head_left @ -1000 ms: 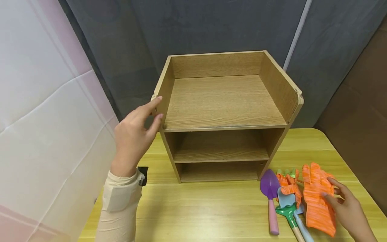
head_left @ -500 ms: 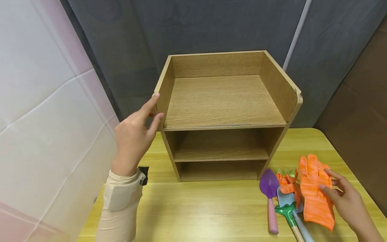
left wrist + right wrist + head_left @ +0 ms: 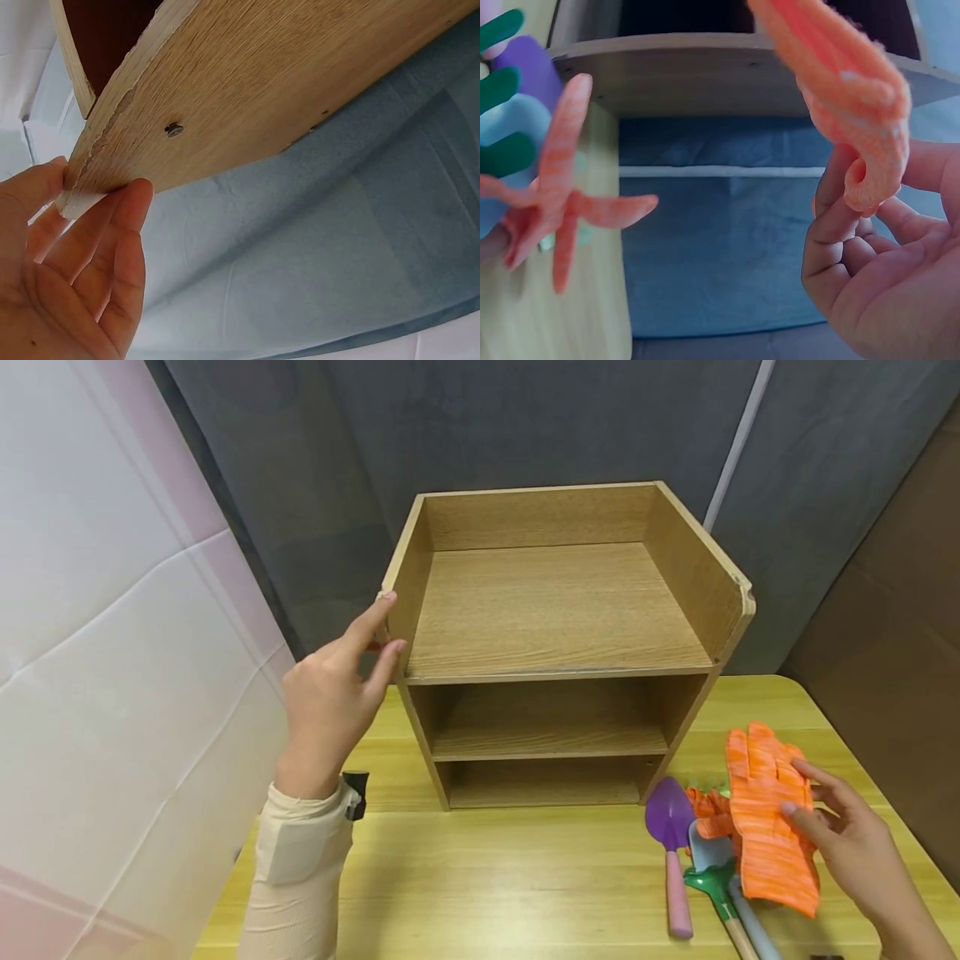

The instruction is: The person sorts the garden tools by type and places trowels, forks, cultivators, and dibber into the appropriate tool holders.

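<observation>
My left hand [image 3: 326,702] pinches the front upper corner of the left side panel of a wooden shelf unit [image 3: 562,606]. In the left wrist view, thumb and fingers [image 3: 133,206] lie on either side of that panel [image 3: 225,82]. On the right, my right hand [image 3: 862,843] grips an orange knitted glove [image 3: 772,835] by its side, fingers of the glove pointing away. The right wrist view has the glove [image 3: 870,112] raised above the table, pinched between thumb and fingers. Under and beside it, a second orange glove [image 3: 711,814] lies among garden tools, partly hidden.
A purple trowel [image 3: 669,814] with a pink handle lies by the shelf unit's right front corner. Next to it are a green rake [image 3: 712,883] and a light blue shovel [image 3: 708,850]. A dark curtain [image 3: 525,427] hangs behind, a white sheet [image 3: 135,610] on the left.
My right hand has lifted the orange glove and carried it leftward and away from me, over the tools. My left hand stays on the shelf unit's corner.
</observation>
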{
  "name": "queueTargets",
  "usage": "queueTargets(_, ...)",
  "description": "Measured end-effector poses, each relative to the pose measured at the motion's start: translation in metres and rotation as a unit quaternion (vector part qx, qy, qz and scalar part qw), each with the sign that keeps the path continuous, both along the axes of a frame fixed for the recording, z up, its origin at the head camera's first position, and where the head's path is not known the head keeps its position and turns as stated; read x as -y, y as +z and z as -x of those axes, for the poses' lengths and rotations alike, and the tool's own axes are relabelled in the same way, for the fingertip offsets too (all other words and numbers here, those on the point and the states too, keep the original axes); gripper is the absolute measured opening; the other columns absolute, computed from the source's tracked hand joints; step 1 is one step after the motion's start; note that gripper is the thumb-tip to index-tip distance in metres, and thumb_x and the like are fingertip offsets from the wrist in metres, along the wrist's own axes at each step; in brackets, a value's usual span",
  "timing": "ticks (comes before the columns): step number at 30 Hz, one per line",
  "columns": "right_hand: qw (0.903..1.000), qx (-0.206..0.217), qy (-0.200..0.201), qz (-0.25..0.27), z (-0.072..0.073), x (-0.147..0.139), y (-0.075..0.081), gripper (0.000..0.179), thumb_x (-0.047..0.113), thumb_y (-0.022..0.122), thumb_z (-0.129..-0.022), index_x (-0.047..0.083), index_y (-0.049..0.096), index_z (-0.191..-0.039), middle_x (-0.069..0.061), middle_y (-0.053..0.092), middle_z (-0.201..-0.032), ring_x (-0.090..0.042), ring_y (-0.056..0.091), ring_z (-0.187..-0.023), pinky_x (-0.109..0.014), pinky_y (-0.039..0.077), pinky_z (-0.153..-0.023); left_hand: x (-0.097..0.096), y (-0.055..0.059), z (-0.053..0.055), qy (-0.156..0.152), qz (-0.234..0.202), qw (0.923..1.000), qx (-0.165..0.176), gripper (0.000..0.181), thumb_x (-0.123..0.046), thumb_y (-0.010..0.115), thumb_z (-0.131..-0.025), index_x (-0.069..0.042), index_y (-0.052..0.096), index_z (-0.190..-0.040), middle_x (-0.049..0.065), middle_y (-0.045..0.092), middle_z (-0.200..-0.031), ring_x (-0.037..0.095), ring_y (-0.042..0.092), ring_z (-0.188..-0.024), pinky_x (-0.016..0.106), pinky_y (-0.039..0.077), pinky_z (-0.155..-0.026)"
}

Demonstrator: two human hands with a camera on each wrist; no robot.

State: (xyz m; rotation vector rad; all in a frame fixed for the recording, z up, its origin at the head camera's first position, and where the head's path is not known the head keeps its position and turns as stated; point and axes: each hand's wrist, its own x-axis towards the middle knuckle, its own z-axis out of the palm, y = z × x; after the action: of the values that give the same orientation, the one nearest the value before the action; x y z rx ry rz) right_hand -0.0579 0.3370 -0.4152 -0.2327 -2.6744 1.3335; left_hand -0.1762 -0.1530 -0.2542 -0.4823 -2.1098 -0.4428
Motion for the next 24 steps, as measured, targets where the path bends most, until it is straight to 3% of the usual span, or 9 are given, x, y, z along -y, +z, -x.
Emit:
queueTargets(6,0.9993,-0.034,0.017,-0.006,-0.005,0.012,0.023,0.060,0.021,0.054,-0.092,0.027,0.026,-0.146,0.021,0.046,-0.105,-0.008,0.052,-0.066,-0.025,0.042,-0.052,-0.003,0.001,-0.002,0.001,0.014,0.9999,0.009,0.045,-0.024,0.063,-0.086,-0.025,0.053,-0.130,0.003,0.071,-0.081,0.011,0.029,-0.039,0.027,0.018,-0.040)
queueTargets(13,0.9974,-0.064,0.016,-0.028,-0.003,0.021,0.048,0.060,0.019,0.056,-0.091,0.025,0.030,-0.144,0.029,0.041,-0.119,-0.001,0.053,-0.069,-0.022,0.042,-0.052,-0.005,0.002,-0.001,-0.002,0.014,0.9999,0.008,0.045,-0.024,0.063,-0.086,-0.023,0.053,-0.130,0.004,0.070,-0.079,0.011,0.029,-0.039,0.027,0.018,-0.040)
queueTargets(18,0.9948,-0.092,0.033,-0.028,-0.001,0.027,0.064,0.063,0.012,0.057,-0.090,0.023,0.029,-0.145,0.026,0.047,-0.114,-0.005,0.055,-0.064,-0.022,0.044,-0.051,-0.006,0.001,-0.001,-0.005,0.013,0.9999,0.006,0.045,-0.023,0.063,-0.086,-0.023,0.053,-0.130,0.003,0.069,-0.077,0.011,0.029,-0.039,0.028,0.019,-0.039)
queueTargets(24,0.9945,-0.095,0.037,-0.024,0.001,0.030,0.077,0.063,0.010,0.057,-0.089,0.023,0.029,-0.145,0.021,0.046,-0.112,0.005,0.058,-0.076,-0.021,0.048,-0.053,-0.008,0.001,-0.001,-0.006,0.010,0.9999,0.002,0.044,-0.023,0.063,-0.086,-0.023,0.054,-0.129,0.002,0.069,-0.076,0.012,0.032,-0.039,0.028,0.019,-0.039)
